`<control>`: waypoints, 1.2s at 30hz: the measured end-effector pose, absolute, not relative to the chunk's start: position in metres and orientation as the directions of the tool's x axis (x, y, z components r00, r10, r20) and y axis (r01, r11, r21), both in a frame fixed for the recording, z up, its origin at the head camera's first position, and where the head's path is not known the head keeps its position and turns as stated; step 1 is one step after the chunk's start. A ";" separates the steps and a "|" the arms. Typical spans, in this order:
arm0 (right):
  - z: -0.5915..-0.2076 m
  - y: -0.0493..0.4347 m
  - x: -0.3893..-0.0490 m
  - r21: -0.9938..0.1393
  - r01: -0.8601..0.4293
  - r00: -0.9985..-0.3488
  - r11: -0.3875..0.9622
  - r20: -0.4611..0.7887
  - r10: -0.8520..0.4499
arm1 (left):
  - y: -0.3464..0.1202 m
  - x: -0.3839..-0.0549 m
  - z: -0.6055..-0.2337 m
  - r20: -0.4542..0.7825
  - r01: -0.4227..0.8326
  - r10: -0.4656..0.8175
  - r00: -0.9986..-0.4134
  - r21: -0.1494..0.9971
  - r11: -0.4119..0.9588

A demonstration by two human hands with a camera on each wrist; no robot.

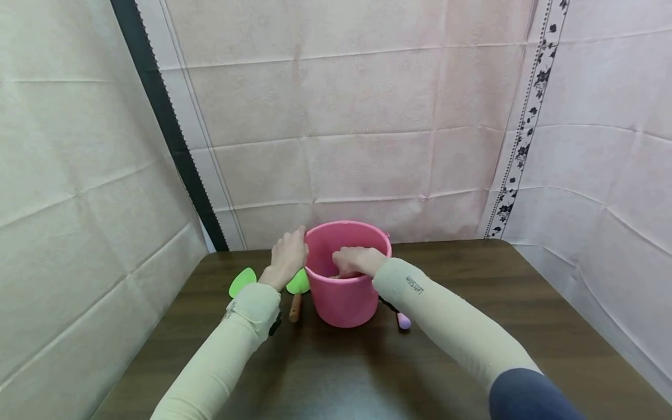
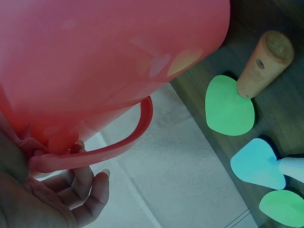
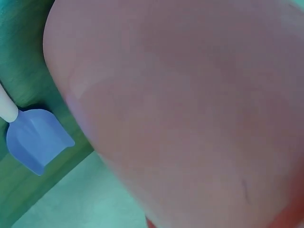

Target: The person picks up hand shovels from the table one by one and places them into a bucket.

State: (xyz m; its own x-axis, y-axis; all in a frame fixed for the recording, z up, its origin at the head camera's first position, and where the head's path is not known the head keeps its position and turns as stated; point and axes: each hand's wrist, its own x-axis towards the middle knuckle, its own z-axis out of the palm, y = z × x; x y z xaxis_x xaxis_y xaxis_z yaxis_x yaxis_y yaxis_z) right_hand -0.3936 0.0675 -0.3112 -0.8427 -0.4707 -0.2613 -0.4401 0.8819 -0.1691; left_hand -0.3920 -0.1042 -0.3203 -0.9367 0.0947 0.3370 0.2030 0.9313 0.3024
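Observation:
A pink bucket (image 1: 343, 306) stands upright on the table, its curved handle (image 2: 114, 151) hanging down outside in the left wrist view. My left hand (image 1: 289, 256) holds the bucket's left rim beside the handle's joint, with fingers (image 2: 83, 183) bent around the outside. Over the near right rim, my right hand (image 1: 357, 261) reaches into the bucket. Its fingertips are hidden inside, so whether they hold anything cannot be seen. The bucket wall fills most of the right wrist view.
Left of the bucket lie a green toy shovel (image 1: 298, 284) with a wooden handle, another green blade (image 1: 242, 283) and a light-blue shovel (image 2: 259, 164). A blue shovel (image 3: 38, 137) lies at the right. Cloth (image 1: 367, 116) hangs behind the wooden table (image 1: 336, 373).

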 end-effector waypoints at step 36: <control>-0.369 0.213 -0.416 -0.238 -0.089 -0.950 0.967 0.313 -0.011 | -0.104 -0.391 -0.319 0.348 0.219 0.110 -0.931 0.292 0.931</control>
